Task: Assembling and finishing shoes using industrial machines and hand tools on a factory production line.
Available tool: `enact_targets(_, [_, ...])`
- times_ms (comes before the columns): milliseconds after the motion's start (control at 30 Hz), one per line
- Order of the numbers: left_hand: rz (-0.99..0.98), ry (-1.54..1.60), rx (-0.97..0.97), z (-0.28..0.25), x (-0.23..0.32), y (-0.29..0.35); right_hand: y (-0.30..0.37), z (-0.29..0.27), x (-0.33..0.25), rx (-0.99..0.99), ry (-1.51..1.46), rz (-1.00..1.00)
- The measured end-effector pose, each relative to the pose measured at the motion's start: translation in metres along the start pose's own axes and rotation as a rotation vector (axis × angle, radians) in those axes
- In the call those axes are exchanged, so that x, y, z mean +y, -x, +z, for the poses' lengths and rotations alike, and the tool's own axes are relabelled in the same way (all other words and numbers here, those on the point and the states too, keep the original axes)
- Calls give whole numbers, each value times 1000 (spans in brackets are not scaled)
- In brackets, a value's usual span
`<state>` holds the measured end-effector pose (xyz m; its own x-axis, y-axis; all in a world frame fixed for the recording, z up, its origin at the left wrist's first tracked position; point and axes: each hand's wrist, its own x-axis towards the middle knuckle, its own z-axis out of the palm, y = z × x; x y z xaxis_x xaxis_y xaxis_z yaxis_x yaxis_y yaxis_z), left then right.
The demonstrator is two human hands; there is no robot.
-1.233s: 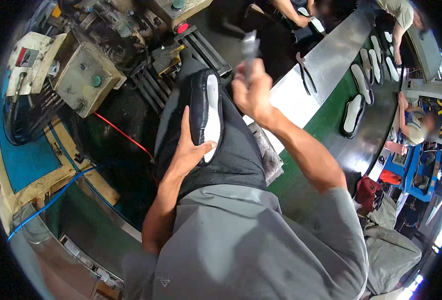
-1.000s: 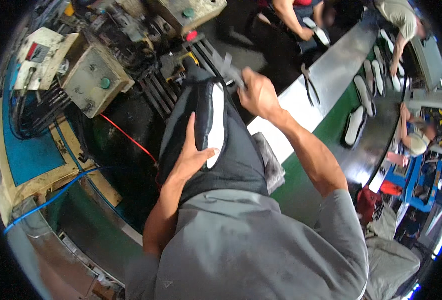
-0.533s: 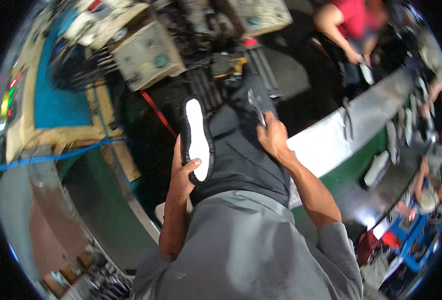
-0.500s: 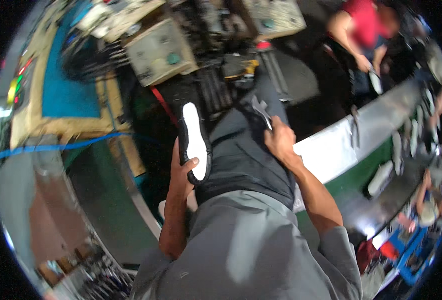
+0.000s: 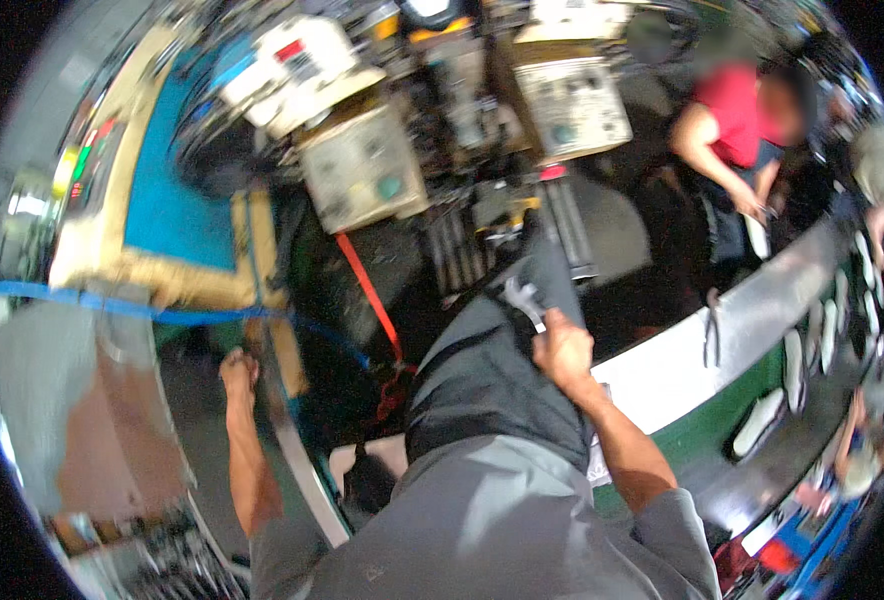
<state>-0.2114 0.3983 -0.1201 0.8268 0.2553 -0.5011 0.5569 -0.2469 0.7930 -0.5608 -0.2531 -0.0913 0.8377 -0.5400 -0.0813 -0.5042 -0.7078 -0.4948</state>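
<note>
My right hand (image 5: pixel 564 352) is closed round the handle of a metal hand tool with a forked, claw-like head (image 5: pixel 524 300), held over my dark trousers (image 5: pixel 487 370). Out to the left, above a dark green belt surface (image 5: pixel 207 430), my left hand (image 5: pixel 240 372) has its fingers curled in. What it holds, if anything, is too small to make out. The black shoe upper with a white sole-shaped bottom, held there before, is not visible now.
Ahead stands a machine with two pale boxes (image 5: pixel 362 170) and a red-orange bar (image 5: pixel 370 298). A blue hose (image 5: pixel 112 298) crosses at left. On the right runs a metal ledge (image 5: pixel 667 315), with several white-bottomed shoes (image 5: pixel 759 425) beyond it. A person in red (image 5: pixel 737 115) works at far right.
My left hand has swung out to the left and no longer holds the shoe. My right hand keeps the tool in about the same place over my trousers. The view has shifted.
</note>
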Motion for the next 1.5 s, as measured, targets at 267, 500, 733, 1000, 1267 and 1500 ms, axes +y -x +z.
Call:
enact_targets(267, [396,-232,-766,291,132,137,5,-8,-2,-31,8,13])
enact_targets(500, [652,32,-706,433,304,152,3,-12,9,-64,-107,110])
enact_targets(733, [287,323,-845,519,386,138,-3,-16,11,-10,-199,129])
enact_targets(1000, [180,449,-1013,559,389,158,-14,-11,11,-16,-169,137])
enact_targets(1267, [609,409,-1075,505,359,225,-2,-11,12,44,-167,126])
enact_targets(1500, [818,111,-960,442,247,328,10,-16,30,149,-452,79])
